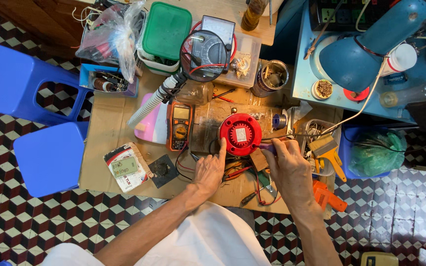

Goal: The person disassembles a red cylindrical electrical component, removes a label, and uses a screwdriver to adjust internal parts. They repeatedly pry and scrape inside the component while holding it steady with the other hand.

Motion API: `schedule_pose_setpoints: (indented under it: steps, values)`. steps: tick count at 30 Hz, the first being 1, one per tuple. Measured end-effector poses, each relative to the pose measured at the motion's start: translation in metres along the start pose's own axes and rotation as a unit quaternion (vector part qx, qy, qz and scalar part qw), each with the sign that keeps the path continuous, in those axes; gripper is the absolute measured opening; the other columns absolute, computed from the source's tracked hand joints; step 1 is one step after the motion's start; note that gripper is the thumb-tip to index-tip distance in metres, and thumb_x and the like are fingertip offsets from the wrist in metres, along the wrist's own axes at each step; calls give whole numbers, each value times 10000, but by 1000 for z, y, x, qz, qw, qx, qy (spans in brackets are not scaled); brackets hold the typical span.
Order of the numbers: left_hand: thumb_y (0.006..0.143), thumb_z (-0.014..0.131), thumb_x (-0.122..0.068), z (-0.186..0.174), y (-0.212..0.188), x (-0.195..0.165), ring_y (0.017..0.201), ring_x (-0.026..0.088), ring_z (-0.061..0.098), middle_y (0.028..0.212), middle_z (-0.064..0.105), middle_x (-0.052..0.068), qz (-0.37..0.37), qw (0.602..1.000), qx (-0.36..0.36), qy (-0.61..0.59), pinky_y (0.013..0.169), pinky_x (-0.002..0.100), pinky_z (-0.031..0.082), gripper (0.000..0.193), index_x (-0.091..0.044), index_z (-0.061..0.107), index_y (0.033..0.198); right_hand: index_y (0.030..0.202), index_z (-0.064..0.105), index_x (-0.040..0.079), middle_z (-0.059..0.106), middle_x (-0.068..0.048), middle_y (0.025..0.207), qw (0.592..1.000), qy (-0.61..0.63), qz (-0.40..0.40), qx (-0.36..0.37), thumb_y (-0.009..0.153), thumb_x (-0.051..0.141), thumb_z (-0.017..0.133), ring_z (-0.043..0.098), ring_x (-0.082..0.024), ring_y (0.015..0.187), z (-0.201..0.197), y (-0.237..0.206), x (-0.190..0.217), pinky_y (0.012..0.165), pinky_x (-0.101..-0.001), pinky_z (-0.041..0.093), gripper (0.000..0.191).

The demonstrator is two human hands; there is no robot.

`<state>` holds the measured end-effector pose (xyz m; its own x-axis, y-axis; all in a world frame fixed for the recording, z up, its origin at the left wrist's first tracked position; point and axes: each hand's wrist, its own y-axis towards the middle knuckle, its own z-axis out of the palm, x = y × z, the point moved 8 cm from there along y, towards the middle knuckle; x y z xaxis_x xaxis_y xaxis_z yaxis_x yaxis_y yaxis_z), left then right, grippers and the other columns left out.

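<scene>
Red round device, a disc-shaped plastic housing with a pale label at its centre, lies flat on the cardboard work surface, just ahead of both hands. The left hand rests beside it with the index finger stretched out and its tip touching the lower left rim of the housing; the other fingers are loosely curled and grip nothing. The right hand is closed around a purple-handled soldering iron, whose tip points at the right edge of the red housing. Red and black test leads tangle between the two hands. To the left of the device stands an orange and black digital multimeter, and further left lie a small black square part and a printed packet. Behind the device a round magnifier on a flexible white arm hangs over an analogue meter. A green-lidded box sits at the back, a blue desk lamp to the right, and two blue plastic stools stand on the patterned tile floor
</scene>
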<state>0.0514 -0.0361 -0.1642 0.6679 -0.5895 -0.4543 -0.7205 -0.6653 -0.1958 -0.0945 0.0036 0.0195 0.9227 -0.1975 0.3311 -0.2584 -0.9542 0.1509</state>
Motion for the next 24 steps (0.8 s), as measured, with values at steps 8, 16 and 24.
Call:
schedule_pose_setpoints:
  steps: [8, 16, 24]
  values:
    - [724, 690, 73, 2, -1, 1, 883, 334, 663, 910, 693, 187, -1, 999, 43, -9, 813, 463, 515, 1143, 49, -35, 1608, 1043, 681, 23, 693, -140, 829, 989, -110, 98, 9, 893, 401, 811, 711, -306, 629, 4, 16, -2, 529, -397, 568, 427]
    - [705, 710, 68, 1, -1, -2, 900, 325, 672, 912, 701, 175, -1, 1000, 19, 1, 819, 460, 523, 1171, 29, -26, 1616, 1162, 667, 31, 701, -140, 992, 999, -22, -9, 39, 934, 241, 722, 731, -295, 807, -10, 13, 20, 699, -389, 601, 315]
    - [707, 701, 67, -6, -3, -3, 880, 335, 678, 893, 713, 181, 2, 1000, 3, -21, 805, 470, 537, 1156, 34, -19, 1611, 1162, 640, -78, 679, -197, 938, 996, 52, -72, -31, 861, 223, 703, 716, -313, 728, -19, 8, 23, 612, -390, 582, 430]
